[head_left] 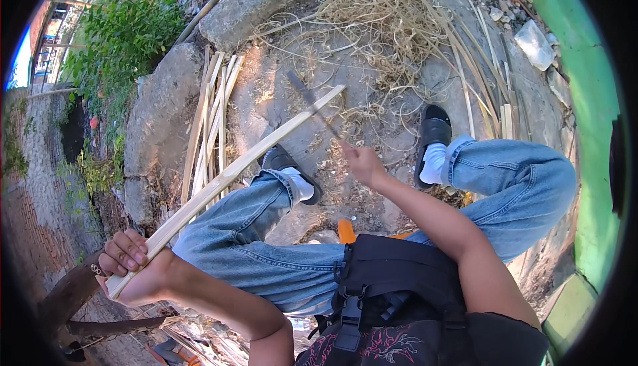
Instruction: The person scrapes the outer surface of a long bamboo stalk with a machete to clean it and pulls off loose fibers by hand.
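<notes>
A long pale strip of split wood, perhaps bamboo [229,175], slants from lower left up to the middle of the view. Its near end is gripped by my left hand [129,263], fingers wrapped round it beside my left thigh. My right hand [364,165] is closed on the handle of a long narrow knife [307,92] with a dark blade. The blade crosses the strip near its far end; whether it touches the wood I cannot tell. Most of the handle is hidden in my fist.
Several pale strips [214,117] lie left of my left foot, more strips [495,100] at the right. A tangle of thin shavings [392,27] covers the ground ahead. Concrete blocks [163,107] edge the left, a green wall [595,113] the right. An orange seat edge [346,231] shows beneath me.
</notes>
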